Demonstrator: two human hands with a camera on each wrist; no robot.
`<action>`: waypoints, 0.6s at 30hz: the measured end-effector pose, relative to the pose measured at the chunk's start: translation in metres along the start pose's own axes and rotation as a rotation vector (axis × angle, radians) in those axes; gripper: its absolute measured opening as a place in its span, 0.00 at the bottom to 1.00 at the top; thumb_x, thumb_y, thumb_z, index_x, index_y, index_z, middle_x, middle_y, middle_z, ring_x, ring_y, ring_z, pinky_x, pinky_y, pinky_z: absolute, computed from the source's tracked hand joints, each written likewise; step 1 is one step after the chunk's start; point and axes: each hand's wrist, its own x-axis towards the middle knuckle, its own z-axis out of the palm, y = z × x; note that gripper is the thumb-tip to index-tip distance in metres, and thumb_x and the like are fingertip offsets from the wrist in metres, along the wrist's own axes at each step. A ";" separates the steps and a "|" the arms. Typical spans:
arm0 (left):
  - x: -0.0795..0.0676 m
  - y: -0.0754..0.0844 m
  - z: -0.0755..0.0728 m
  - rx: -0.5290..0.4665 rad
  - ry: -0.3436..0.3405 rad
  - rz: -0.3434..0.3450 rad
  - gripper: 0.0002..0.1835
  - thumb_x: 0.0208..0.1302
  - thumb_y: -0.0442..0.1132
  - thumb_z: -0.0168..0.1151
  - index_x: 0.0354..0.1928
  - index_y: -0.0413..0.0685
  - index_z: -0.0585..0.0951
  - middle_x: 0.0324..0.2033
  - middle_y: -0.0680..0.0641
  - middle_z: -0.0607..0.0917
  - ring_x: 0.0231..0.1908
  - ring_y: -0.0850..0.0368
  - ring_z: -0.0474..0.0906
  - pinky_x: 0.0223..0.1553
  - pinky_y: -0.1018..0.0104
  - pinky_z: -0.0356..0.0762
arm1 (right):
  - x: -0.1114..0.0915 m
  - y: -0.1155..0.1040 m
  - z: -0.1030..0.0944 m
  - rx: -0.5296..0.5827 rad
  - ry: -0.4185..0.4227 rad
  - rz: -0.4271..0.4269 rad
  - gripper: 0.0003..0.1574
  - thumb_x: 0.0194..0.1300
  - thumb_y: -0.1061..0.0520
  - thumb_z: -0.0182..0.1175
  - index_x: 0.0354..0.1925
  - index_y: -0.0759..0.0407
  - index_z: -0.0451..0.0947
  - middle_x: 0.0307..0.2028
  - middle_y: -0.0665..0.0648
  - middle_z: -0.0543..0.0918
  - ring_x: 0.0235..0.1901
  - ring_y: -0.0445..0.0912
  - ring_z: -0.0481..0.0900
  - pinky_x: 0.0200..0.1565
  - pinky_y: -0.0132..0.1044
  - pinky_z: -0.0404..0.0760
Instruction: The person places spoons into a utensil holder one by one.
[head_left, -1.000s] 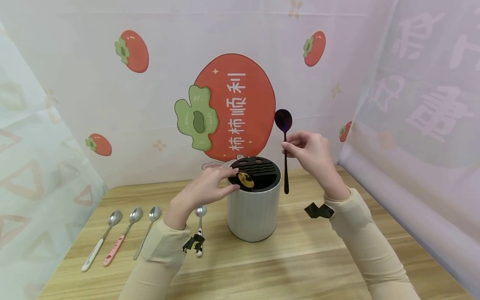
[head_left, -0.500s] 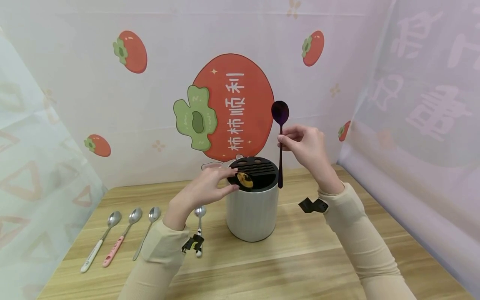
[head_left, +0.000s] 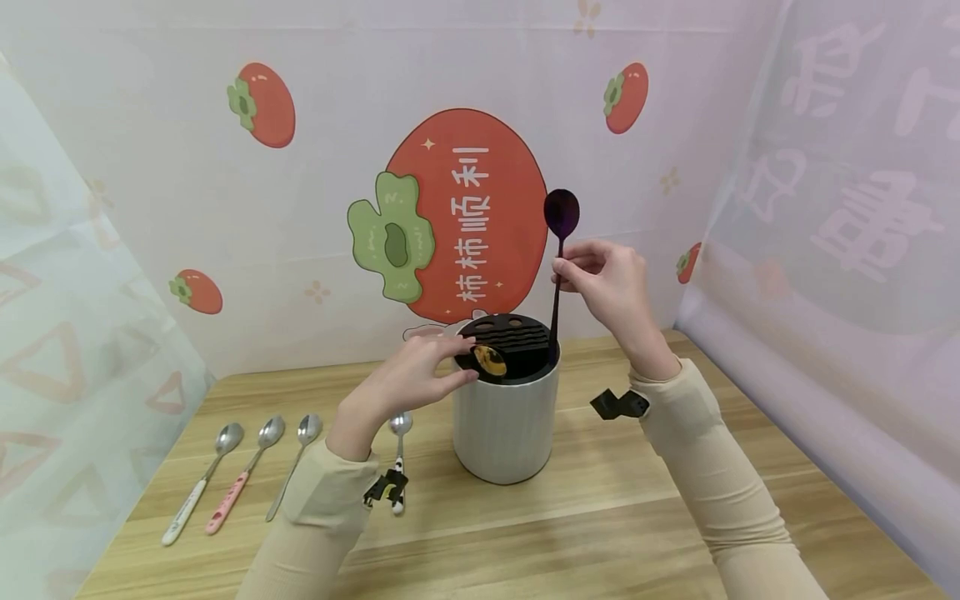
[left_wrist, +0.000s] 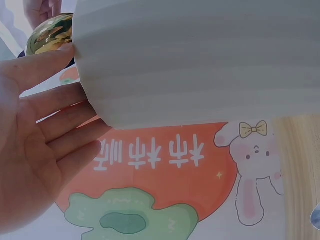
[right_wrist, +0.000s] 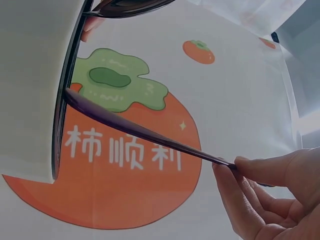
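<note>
The utensil holder (head_left: 504, 433) stands upright, and its black lid (head_left: 500, 322) has two round holes at the back, a row of narrow slots across the middle and one large compartment at the front. A gold spoon (head_left: 491, 360) stands in the front left of the holder, its bowl above the lid and its handle hidden. The dark purple spoon (head_left: 561, 212) rises nearly upright at the holder's right rim, bowl up, its handle end at the edge of the large compartment; how far in it reaches, I cannot tell.

Of the two hands, the right hand (head_left: 611, 279), above and right of the holder, pinches the purple handle just below the bowl between thumb and fingers. The left hand (head_left: 420, 367) is at the holder's left side, fingers extended and thumb apart; whether the thumb touches the gold bowl is unclear.

The holder is a pale, finely ribbed cylinder; the purple spoon is glossy with a slim handle, the gold one mirror-bright.

On the wood-grain desk (head_left: 600, 517), left of the holder, lie a white-handled spoon (head_left: 195, 496), a pink-handled spoon (head_left: 228, 500), a plain silver spoon (head_left: 298, 454) and, nearest the holder, a spotted-handle spoon (head_left: 400, 454), partly covered by the black piece (head_left: 386, 487) at the left cuff. Behind the holder hangs a backdrop (head_left: 315, 208) printed with persimmons.
</note>
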 end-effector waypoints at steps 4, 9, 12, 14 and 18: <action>-0.001 0.000 0.000 0.003 -0.008 -0.009 0.24 0.57 0.52 0.57 0.54 0.49 0.75 0.50 0.53 0.78 0.54 0.55 0.69 0.58 0.59 0.62 | -0.005 -0.013 -0.001 0.008 0.003 0.001 0.12 0.54 0.61 0.61 0.36 0.69 0.78 0.30 0.67 0.82 0.28 0.49 0.83 0.30 0.32 0.80; -0.001 0.001 -0.001 0.004 -0.011 -0.009 0.24 0.57 0.52 0.57 0.54 0.49 0.75 0.50 0.53 0.78 0.55 0.54 0.69 0.58 0.58 0.62 | -0.009 -0.025 0.000 0.005 0.020 0.005 0.11 0.54 0.63 0.60 0.36 0.71 0.77 0.31 0.68 0.82 0.28 0.50 0.83 0.31 0.33 0.80; -0.001 0.001 -0.001 0.009 -0.012 -0.013 0.24 0.57 0.52 0.56 0.54 0.50 0.75 0.50 0.54 0.78 0.55 0.55 0.68 0.58 0.59 0.61 | -0.008 -0.026 0.001 0.024 0.033 -0.003 0.11 0.54 0.63 0.60 0.35 0.71 0.77 0.30 0.69 0.82 0.28 0.50 0.83 0.31 0.33 0.80; -0.001 0.001 0.000 0.007 -0.015 -0.017 0.24 0.57 0.52 0.56 0.54 0.50 0.74 0.50 0.54 0.78 0.55 0.55 0.68 0.59 0.59 0.61 | -0.008 -0.026 0.002 0.040 0.030 -0.009 0.10 0.54 0.63 0.61 0.34 0.71 0.77 0.30 0.69 0.82 0.28 0.50 0.83 0.30 0.33 0.80; -0.001 0.000 0.000 -0.002 -0.018 -0.019 0.25 0.57 0.52 0.56 0.54 0.50 0.74 0.51 0.53 0.78 0.55 0.55 0.68 0.59 0.58 0.61 | -0.007 -0.020 0.003 0.059 0.010 -0.007 0.11 0.53 0.63 0.62 0.34 0.70 0.77 0.29 0.68 0.82 0.27 0.50 0.83 0.30 0.33 0.80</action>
